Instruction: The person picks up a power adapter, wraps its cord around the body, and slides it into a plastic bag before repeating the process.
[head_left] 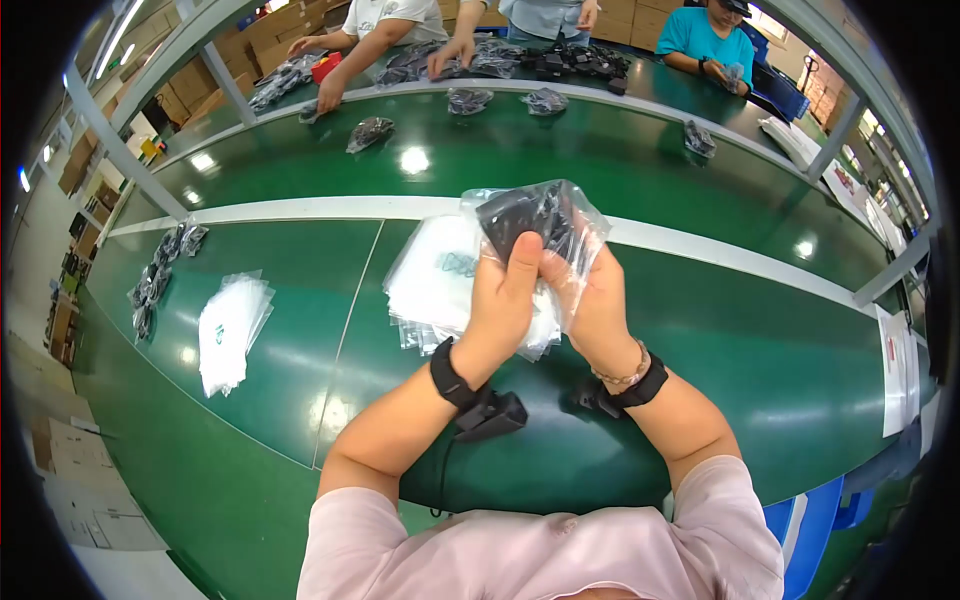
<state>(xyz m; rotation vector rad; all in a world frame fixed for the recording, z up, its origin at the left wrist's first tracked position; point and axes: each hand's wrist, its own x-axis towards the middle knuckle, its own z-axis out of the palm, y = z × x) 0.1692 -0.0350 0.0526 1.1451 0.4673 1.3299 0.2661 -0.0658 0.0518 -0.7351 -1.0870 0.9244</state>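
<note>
A clear plastic bag with a black item inside is held up between my two hands, above the middle of the table. My left hand grips its left side, the thumb lying over the black item. On the right side, my right hand has its fingers behind the film and its thumb near the bag's lower part. What the black item is, I cannot make out. Under my hands lies a fanned stack of flat clear bags. A black boxy object shows below my left wrist.
A smaller stack of flat bags lies to the left, with several bagged black items beyond it. Past a white rail, a green belt carries a few bagged items. Co-workers handle goods at the far side. Metal posts frame both sides.
</note>
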